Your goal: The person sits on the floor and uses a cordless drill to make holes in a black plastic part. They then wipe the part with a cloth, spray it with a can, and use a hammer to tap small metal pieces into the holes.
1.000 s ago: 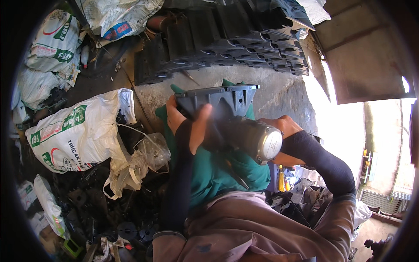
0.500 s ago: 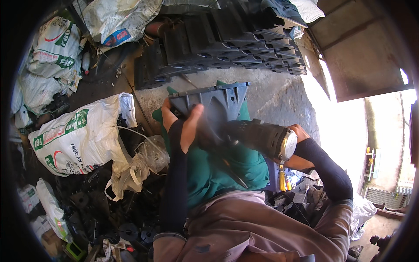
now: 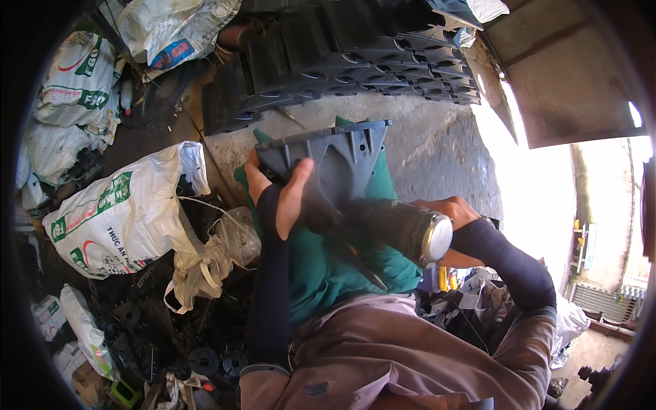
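Observation:
My left hand (image 3: 290, 195) is closed on the edge of a dark grey, ribbed, flanged moulded part (image 3: 342, 164), its thumb on the near face. The part stands tilted over the green cloth (image 3: 342, 273) on my lap, its wide flange facing away from me. My right hand (image 3: 454, 215) grips a black cylindrical power tool (image 3: 393, 225) with a round silver end cap. The tool's front end meets the part's narrow lower end, where blur hides the contact. My right fingers are partly behind the tool.
Stacked black moulded parts (image 3: 355, 68) stand on the concrete beyond my lap. A white printed sack (image 3: 123, 212) and a clear plastic bag (image 3: 205, 263) lie at left, with dark scrap pieces (image 3: 150, 328) nearer. More sacks (image 3: 75, 89) sit far left; a metal panel (image 3: 567, 75) is at far right.
The power tool and my right hand have shifted left, and the tool's silver end has dropped toward me slightly. The part stays in my left hand at nearly the same angle.

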{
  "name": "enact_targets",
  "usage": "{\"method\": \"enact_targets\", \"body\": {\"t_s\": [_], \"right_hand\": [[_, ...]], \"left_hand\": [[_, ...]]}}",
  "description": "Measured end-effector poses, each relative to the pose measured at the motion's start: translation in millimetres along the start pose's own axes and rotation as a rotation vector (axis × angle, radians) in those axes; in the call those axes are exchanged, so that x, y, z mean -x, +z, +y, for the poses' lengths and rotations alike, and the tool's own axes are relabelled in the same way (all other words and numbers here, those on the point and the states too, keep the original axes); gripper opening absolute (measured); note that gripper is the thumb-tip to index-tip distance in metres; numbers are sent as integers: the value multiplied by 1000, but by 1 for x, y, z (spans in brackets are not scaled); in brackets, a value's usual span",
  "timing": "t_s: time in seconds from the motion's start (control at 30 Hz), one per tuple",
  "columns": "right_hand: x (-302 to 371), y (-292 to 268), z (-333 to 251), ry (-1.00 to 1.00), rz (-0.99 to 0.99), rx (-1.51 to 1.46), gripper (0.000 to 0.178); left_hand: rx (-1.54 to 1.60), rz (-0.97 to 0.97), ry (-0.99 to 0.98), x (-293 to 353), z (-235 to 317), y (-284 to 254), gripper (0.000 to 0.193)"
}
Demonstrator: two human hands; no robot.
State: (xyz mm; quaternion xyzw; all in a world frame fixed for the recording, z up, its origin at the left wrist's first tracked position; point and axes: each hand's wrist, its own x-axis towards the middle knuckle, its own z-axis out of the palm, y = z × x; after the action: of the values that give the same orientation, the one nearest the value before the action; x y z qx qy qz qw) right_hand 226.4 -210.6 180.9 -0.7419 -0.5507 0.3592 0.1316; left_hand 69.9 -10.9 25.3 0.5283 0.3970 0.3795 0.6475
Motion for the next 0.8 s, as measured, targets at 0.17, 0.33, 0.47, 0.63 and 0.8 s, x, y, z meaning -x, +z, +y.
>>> {"method": "enact_targets", "body": {"t_s": [0.17, 0.33, 0.47, 0.63, 0.8], "right_hand": [[-4, 6, -9, 25, -14, 73, 52], [1, 14, -10, -3, 21, 115, 54], [1, 14, -3, 8, 24, 43, 55], [12, -6, -7, 34, 33, -36, 51], [13, -27, -13, -22, 95, 36, 35]], "left_hand": [[-55, 33, 10, -1, 3, 2, 71], [-80, 43, 40, -2, 1, 5, 73], [-59, 10, -4, -6, 0, 5, 71], [-44, -25, -98, -5, 3, -5, 68], [98, -73, -60, 3, 4, -15, 66]]}}
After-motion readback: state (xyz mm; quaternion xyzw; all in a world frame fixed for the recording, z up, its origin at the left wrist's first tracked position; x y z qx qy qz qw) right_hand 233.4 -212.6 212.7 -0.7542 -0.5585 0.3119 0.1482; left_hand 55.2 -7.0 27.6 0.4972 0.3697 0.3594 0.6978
